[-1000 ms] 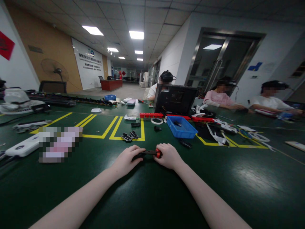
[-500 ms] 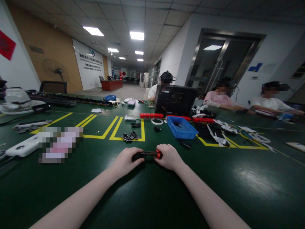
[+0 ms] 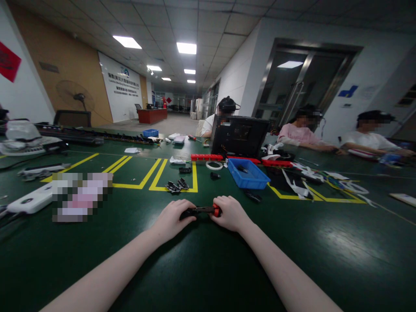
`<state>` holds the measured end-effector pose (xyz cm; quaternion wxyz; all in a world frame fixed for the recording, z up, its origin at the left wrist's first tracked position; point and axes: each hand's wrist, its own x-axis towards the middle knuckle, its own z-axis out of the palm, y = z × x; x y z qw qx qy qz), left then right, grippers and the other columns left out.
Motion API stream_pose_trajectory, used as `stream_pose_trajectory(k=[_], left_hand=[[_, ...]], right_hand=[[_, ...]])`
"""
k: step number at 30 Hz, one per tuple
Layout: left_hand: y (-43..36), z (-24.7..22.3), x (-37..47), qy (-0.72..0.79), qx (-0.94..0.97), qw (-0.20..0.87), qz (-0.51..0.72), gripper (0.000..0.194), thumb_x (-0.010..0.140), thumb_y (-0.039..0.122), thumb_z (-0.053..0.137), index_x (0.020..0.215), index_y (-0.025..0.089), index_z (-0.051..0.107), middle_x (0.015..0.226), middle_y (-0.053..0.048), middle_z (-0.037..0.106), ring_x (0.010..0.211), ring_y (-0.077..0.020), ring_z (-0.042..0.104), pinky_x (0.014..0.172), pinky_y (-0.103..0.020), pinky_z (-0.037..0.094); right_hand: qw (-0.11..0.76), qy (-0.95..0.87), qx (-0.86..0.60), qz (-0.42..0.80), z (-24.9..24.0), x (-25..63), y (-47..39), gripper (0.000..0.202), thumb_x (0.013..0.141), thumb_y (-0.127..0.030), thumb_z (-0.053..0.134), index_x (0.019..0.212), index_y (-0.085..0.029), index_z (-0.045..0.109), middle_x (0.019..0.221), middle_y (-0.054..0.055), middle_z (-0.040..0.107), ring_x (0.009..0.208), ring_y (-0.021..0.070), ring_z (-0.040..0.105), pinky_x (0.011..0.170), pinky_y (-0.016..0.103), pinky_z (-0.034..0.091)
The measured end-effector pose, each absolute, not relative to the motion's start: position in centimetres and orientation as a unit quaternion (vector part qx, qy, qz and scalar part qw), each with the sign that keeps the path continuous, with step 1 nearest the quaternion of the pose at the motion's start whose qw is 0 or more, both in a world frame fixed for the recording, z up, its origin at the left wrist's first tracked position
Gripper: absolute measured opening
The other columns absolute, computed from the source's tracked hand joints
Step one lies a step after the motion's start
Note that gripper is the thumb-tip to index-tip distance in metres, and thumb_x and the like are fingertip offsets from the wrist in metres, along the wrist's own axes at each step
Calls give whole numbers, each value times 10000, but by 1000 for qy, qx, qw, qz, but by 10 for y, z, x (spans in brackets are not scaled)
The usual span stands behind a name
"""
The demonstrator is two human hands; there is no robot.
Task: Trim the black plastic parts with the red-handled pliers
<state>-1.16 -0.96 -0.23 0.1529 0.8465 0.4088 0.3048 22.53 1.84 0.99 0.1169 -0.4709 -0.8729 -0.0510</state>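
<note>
My right hand (image 3: 231, 213) is closed round the red handles of a pair of pliers (image 3: 205, 209), whose dark jaws point left. Between the fingers and thumb of my left hand (image 3: 175, 217) is a small black part (image 3: 187, 212), mostly hidden by the fingers. The plier tips meet this part at its right end; whether they grip it I cannot tell. Both hands are low over the green table (image 3: 208, 264). Beyond them, broken black pieces (image 3: 177, 186) lie inside a yellow taped outline.
A blue bin (image 3: 248, 174) with a dark item inside stands ahead to the right, a black part (image 3: 253, 196) before it. Behind it is a large black casing (image 3: 239, 136). A white power strip (image 3: 31, 199) lies at left. Several people sit across the table.
Almost nothing differs. The pliers have turned slightly in my right hand, while both hands stay in the same place.
</note>
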Motion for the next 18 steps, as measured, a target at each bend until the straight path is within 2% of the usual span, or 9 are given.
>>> stream_pose_trajectory(k=[7, 12, 18], left_hand=[[-7, -4, -12, 399, 847, 160, 313, 171, 898, 216, 595, 1070, 217, 598, 1050, -38, 653, 977, -223, 602, 885, -381, 466], [-6, -6, -12, 397, 845, 166, 318, 157, 901, 193, 584, 1056, 209, 589, 1053, -41, 645, 983, -226, 594, 893, -386, 458], [-4, -8, -13, 393, 845, 168, 320, 149, 898, 189, 590, 1046, 211, 592, 1053, -37, 645, 987, -223, 595, 888, -378, 454]], right_hand=[[142, -874, -461, -61, 8, 226, 18, 212, 798, -391, 628, 828, -201, 540, 879, 35, 590, 801, 177, 522, 715, 299, 360], [172, -879, -443, -45, 9, 226, 16, 294, 802, -479, 628, 871, -203, 557, 930, 48, 578, 863, 194, 523, 728, 310, 378], [183, -888, -422, -8, 14, 236, 15, 380, 771, -514, 667, 976, -204, 588, 1009, 56, 590, 940, 208, 534, 827, 345, 400]])
